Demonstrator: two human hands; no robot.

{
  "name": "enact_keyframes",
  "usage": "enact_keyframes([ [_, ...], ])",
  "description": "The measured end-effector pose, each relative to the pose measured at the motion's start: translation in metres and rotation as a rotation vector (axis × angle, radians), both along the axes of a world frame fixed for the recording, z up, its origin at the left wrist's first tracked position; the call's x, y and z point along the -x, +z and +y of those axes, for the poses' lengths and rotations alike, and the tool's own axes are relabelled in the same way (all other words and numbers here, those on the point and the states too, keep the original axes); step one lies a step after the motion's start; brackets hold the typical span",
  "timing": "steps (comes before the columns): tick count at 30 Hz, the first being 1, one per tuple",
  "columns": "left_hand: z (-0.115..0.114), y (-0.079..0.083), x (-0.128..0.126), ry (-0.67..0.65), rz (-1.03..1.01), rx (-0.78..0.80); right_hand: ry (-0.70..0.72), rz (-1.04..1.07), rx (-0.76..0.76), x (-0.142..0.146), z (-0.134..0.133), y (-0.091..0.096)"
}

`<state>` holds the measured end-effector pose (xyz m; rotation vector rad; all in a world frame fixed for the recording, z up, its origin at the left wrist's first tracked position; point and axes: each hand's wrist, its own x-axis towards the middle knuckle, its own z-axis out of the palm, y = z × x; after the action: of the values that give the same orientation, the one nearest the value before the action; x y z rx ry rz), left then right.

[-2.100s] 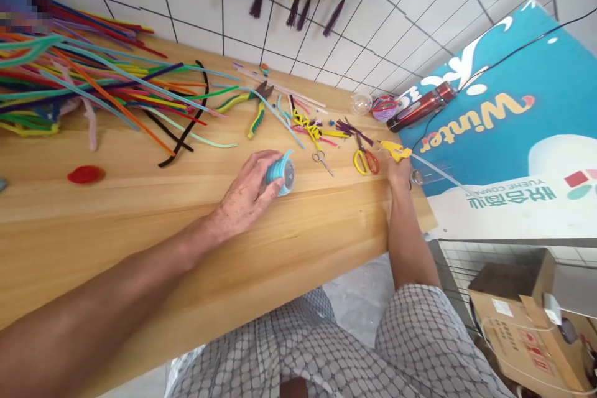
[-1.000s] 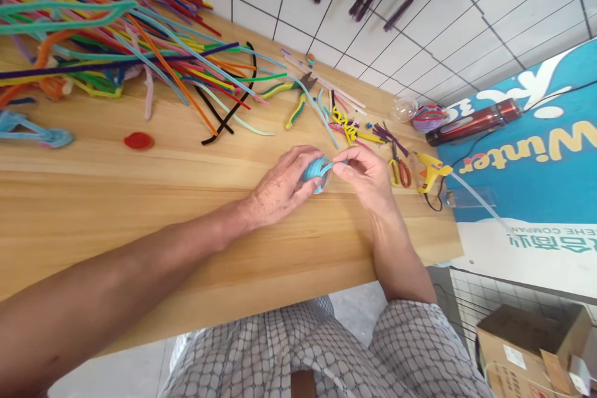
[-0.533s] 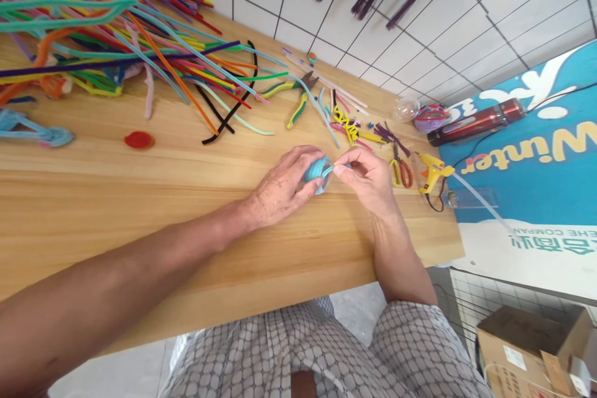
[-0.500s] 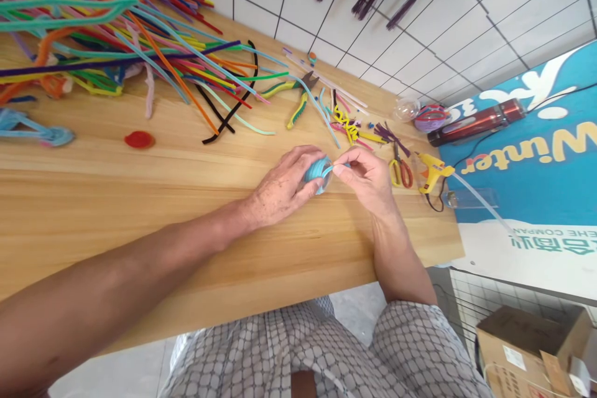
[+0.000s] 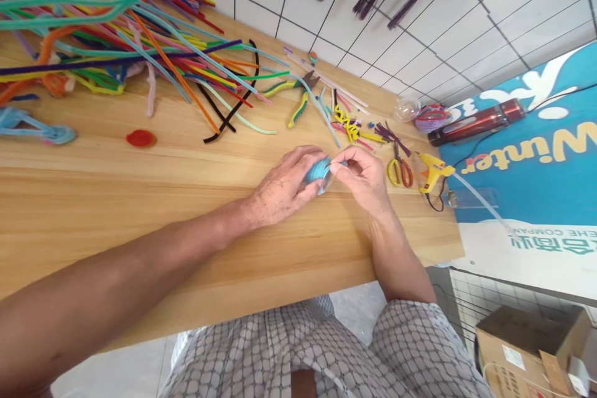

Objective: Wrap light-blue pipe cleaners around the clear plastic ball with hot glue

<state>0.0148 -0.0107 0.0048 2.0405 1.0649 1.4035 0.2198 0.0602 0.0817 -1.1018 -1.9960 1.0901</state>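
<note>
My left hand [image 5: 286, 188] is wrapped round a clear plastic ball [image 5: 328, 181] partly covered with light-blue pipe cleaner [image 5: 318, 170]. The fingers rest on its far side and the thumb on its near side. At the ball's right edge, my right hand [image 5: 361, 175] pinches the end of the light-blue pipe cleaner between thumb and forefinger. Both hands are just above the wooden table [image 5: 280, 261]. Part of the ball is hidden by my left fingers.
Pipe cleaners [image 5: 177, 56] of many colours pile up at the left. Pliers [image 5: 301, 96] lie beyond my hands. Scissors [image 5: 400, 171], a yellow glue gun [image 5: 433, 172] and a dark red cylinder [image 5: 476, 123] are at the right. A red oval piece [image 5: 140, 138] lies left.
My right fingers have shifted slightly left, closer to the ball, with less of the loose pipe cleaner showing between them and it. My left hand stays in place on the ball.
</note>
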Motion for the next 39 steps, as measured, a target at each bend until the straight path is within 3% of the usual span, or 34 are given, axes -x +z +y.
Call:
enact_keyframes([
  [26, -0.002, 0.001, 0.002, -0.047, -0.046, -0.033, -0.016, 0.016, 0.084, 0.004, 0.0, -0.007],
  [35, -0.005, 0.002, 0.005, -0.046, -0.035, 0.047, -0.027, 0.021, 0.054, 0.005, 0.0, -0.01],
  [39, -0.004, 0.003, 0.005, -0.048, -0.024, -0.005, -0.018, 0.037, 0.06, 0.006, 0.0, -0.01],
])
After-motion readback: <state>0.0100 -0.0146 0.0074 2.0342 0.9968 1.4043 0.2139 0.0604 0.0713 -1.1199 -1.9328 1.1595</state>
